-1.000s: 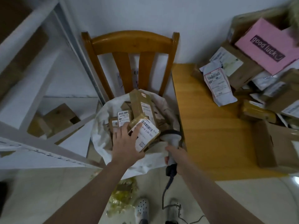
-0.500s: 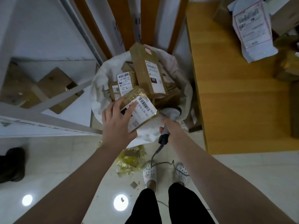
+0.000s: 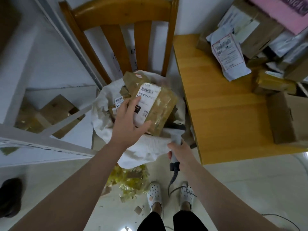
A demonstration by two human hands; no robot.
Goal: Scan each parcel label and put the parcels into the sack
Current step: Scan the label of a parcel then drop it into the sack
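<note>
Left hand (image 3: pixel 128 120) holds a taped brown parcel (image 3: pixel 164 105) label up over the sack (image 3: pixel 103 104), fingers spread across the white label and thumb hooked on the near edge. Whether the parcel rests on the ones below it, I cannot tell. Right hand (image 3: pixel 181 152) is wrapped round the handle of a scanner (image 3: pixel 176 139), whose head is partly hidden behind the parcel's near corner; its cable (image 3: pixel 173 179) hangs to the floor.

More brown parcels (image 3: pixel 131 80) fill the sack, which leans against a wooden chair (image 3: pixel 123 14). A white shelf frame (image 3: pixel 50 130) crowds the left side, with cardboard boxes (image 3: pixel 55 110) behind it. On the right stands a table (image 3: pixel 225 114) bearing a heap of parcels: a white mailer (image 3: pixel 228 55), a pink box (image 3: pixel 280 12) and an open carton (image 3: pixel 286 117). Yellow tape scraps (image 3: pixel 130 179) lie on the floor just below the sack, beside white shoes (image 3: pixel 155 194).
</note>
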